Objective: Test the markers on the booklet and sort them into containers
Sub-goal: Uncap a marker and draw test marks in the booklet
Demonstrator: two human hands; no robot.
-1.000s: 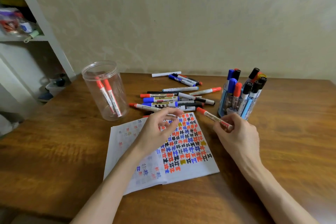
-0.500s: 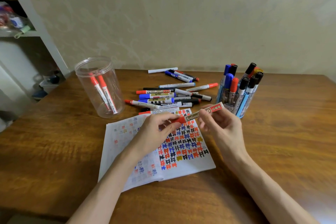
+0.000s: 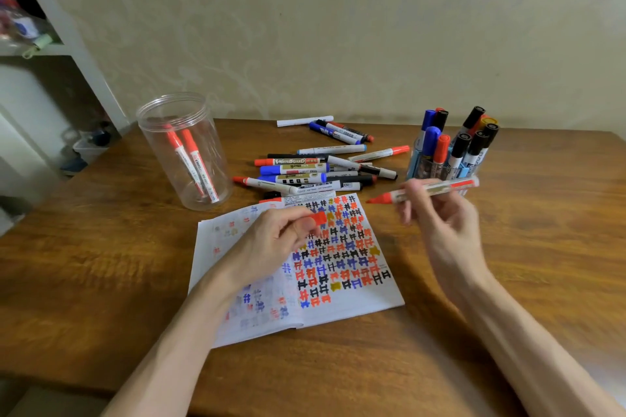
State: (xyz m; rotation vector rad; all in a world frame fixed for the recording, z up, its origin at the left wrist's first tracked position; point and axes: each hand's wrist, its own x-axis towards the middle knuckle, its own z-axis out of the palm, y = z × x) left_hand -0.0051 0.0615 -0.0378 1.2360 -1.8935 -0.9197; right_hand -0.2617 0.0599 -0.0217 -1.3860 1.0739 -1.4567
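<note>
right hand (image 3: 442, 225) gripping red marker (image 3: 428, 192) (uncapped), left hand (image 3: 271, 242) probably pinching cap (image 3: 318, 218)

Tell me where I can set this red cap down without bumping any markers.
Bare table left of the booklet, in front of the jar. More bare wood right of the booklet, in front of the marker cup, and along the near edge. Crowded: the loose markers behind the booklet, between jar and cup.

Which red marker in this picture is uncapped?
The red marker in the right hand: its bare tip points left, and the left hand pinches a red cap. Every other red marker is capped.
</note>
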